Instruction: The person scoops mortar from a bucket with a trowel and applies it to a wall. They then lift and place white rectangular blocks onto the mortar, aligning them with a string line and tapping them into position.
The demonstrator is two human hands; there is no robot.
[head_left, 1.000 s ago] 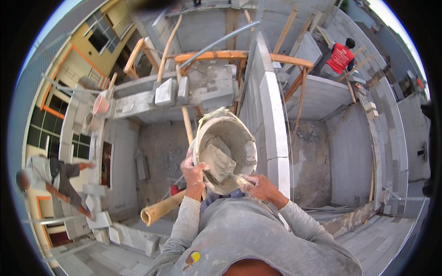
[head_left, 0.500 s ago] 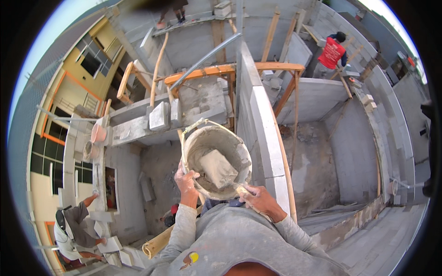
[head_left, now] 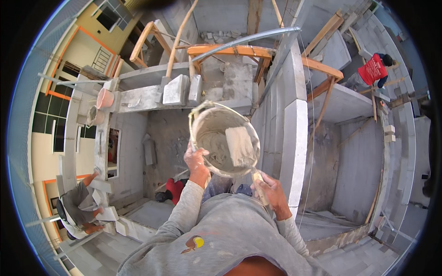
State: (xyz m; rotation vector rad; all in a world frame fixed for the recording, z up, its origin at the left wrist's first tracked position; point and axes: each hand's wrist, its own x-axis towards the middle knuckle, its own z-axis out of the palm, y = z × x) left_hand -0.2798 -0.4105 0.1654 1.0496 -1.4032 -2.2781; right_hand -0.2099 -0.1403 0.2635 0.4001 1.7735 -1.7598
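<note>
A mortar-caked bucket [head_left: 198,131] is held up in front of me, its mouth facing me and its wire handle [head_left: 190,120] standing at the far left rim. My left hand [head_left: 197,166] grips the rim at the near left, thumb over the edge. Wet grey mortar [head_left: 215,146] lies inside. My right hand [head_left: 271,189] is closed round the pale handle of a trowel [head_left: 240,146], at the bucket's near right. The mortar-coated trowel blade rests inside the bucket, toward its right wall. Some fingers of both hands are hidden.
A block wall [head_left: 294,138] runs along my right. Pale blocks [head_left: 176,89] and a pink bucket [head_left: 105,98] stand on ledges ahead and left. A wooden trestle [head_left: 230,50] is beyond. Co-workers are at lower left [head_left: 78,204], below [head_left: 174,189] and far right [head_left: 372,69].
The view has shifted, and the bucket appears farther up and right. The trowel blade has turned more upright and lies nearer the bucket's right side. Both hands keep their holds.
</note>
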